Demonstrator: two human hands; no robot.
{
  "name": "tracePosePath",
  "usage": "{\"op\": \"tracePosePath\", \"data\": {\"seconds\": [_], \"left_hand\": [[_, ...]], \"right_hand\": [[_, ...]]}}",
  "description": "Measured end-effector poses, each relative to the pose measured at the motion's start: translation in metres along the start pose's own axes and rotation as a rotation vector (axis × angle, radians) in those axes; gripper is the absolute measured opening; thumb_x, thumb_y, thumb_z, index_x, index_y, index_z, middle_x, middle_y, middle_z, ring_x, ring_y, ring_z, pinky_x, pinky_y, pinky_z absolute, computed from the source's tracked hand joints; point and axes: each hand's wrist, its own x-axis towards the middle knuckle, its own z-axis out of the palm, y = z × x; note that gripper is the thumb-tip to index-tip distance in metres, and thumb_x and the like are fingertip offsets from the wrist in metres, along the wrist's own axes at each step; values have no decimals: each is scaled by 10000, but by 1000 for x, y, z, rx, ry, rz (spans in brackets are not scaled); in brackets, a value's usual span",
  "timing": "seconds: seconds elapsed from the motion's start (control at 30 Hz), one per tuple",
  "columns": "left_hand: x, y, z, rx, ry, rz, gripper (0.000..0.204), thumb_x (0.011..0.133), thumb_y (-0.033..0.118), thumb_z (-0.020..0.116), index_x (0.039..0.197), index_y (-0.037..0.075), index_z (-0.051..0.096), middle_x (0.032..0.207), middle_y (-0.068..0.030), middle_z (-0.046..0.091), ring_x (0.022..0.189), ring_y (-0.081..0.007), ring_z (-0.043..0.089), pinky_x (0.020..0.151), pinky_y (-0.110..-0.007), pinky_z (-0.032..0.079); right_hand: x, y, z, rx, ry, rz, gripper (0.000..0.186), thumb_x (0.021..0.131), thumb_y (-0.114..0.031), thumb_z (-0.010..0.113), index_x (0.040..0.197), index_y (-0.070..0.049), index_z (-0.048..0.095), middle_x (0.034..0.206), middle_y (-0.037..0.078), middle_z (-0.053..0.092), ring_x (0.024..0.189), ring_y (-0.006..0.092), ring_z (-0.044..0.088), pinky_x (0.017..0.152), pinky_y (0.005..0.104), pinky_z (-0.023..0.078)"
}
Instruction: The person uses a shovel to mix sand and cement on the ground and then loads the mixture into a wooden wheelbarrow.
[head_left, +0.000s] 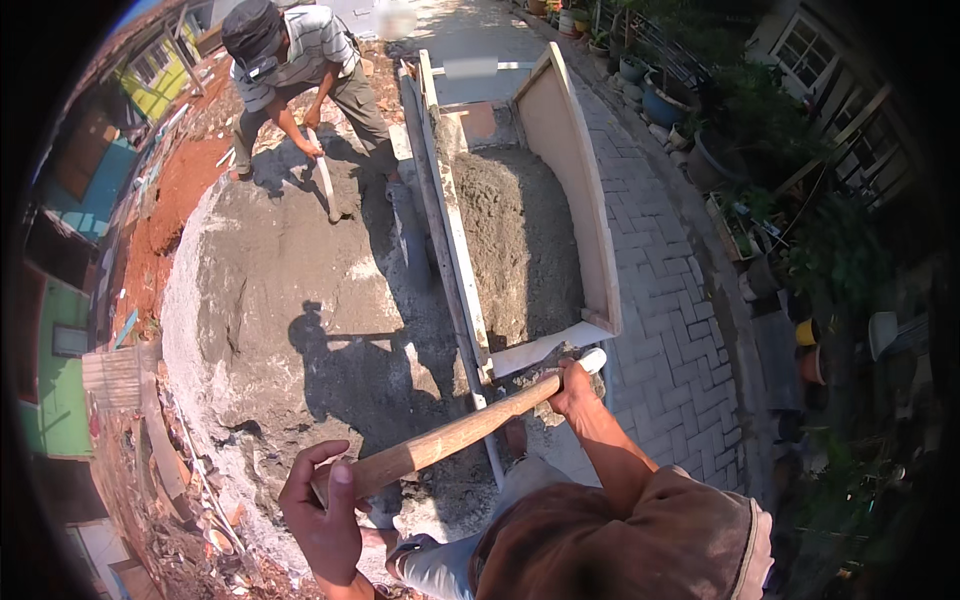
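A thick wooden-handled hoe (450,440) lies slantwise across the front of my body. Its head, caked with grey mortar, is at the upper right end and partly hidden. My right hand (575,390) is closed round the handle close to that head. Toward the handle's other end, my left hand (325,515) holds it loosely, with the thumb up and the fingers bent. Beyond the head stands a wooden box (600,250), open at the top. Wet grey mortar (520,240) fills much of it. A wide spread of mortar (290,260) covers the ground to the left.
Another person (300,70) bends over the far mortar, gripping a wooden-handled tool (328,190). A long board (440,230) runs along the box's left side. Paving blocks (660,270) lie to the right, bordered by potted plants (670,100). Rubble and red soil (175,215) edge the left.
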Motion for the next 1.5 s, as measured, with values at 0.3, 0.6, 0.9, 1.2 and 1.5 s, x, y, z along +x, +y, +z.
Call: {"op": "tracePosePath", "data": {"seconds": [0.3,0.6,0.9,1.2,1.5], "left_hand": [[99,-156,-36,-322,426,-245,491,985,439,507,1382,153,454,1116,-81,606,560,-112,561,390,-197,396],[-33,-306,5,-610,419,-536,370,947,360,575,1181,80,516,1036,-88,615,854,-212,644,650,-327,539],[-312,-267,-100,858,829,-489,510,1047,326,311,882,-15,653,815,-130,627,774,-285,548,841,-430,412],[-161,-287,-57,-15,37,-565,518,723,361,821,1068,26,627,747,-168,660,639,-299,651,621,-361,497],[-174,-512,32,-170,170,-1115,521,818,524,694,795,9,615,589,-128,581,541,-264,598,585,-425,481]], "right_hand": [[-29,-13,143,-7,-389,-282,262,978,-187,506,1082,-5,349,859,167,521,669,300,604,610,468,568],[-126,-9,96,-205,-500,-530,260,977,-250,554,882,-50,419,661,110,540,553,230,578,588,412,564],[-123,190,-4,-728,-441,441,280,925,-260,562,791,-15,554,761,112,570,740,279,615,801,503,527],[-109,308,207,-913,-962,-122,233,956,-185,530,1031,21,452,864,133,568,642,206,587,528,382,562],[27,518,-35,-1925,-667,-131,300,994,-274,489,1046,-2,373,673,114,545,435,176,553,372,328,480]]}}
